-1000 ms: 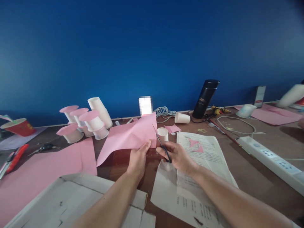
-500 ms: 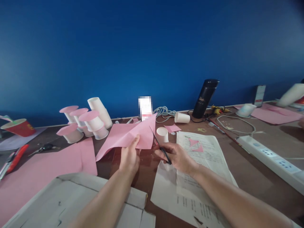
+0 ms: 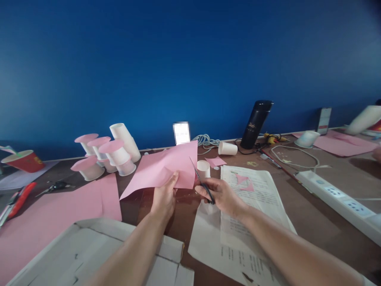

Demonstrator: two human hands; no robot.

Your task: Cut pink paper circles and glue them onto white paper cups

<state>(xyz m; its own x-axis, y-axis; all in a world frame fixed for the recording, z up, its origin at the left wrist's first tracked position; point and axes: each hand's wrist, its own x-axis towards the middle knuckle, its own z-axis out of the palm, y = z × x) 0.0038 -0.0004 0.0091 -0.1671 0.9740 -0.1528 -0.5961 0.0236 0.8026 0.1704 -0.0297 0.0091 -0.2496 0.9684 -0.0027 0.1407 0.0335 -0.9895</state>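
Pinched between the thumb and fingers of my left hand (image 3: 164, 198) is a sheet of pink paper (image 3: 162, 163), held by its near edge above the table. My right hand (image 3: 222, 195) is closed around the handles of dark scissors (image 3: 203, 183). Their blades point up and away, close beside the right edge of the sheet; whether they touch it I cannot tell. Just beyond the scissors stands a white paper cup (image 3: 203, 168). Under my right hand and forearm lie printed sheets (image 3: 253, 222) with small pink scraps (image 3: 245, 182) on them.
Paper cups with pink discs (image 3: 114, 153) stand stacked at the left, near a large pink sheet (image 3: 68, 210) and a red-handled cutter (image 3: 20, 198). A black flask (image 3: 256, 125) stands by the wall. At the right lie a power strip (image 3: 336, 198) and cable; part of another person's hand (image 3: 377, 153) shows.
The pink sheet has flattened out and its raised right corner has swung slightly right. My left hand has shifted a little right with it. The scissors remain in my right hand.
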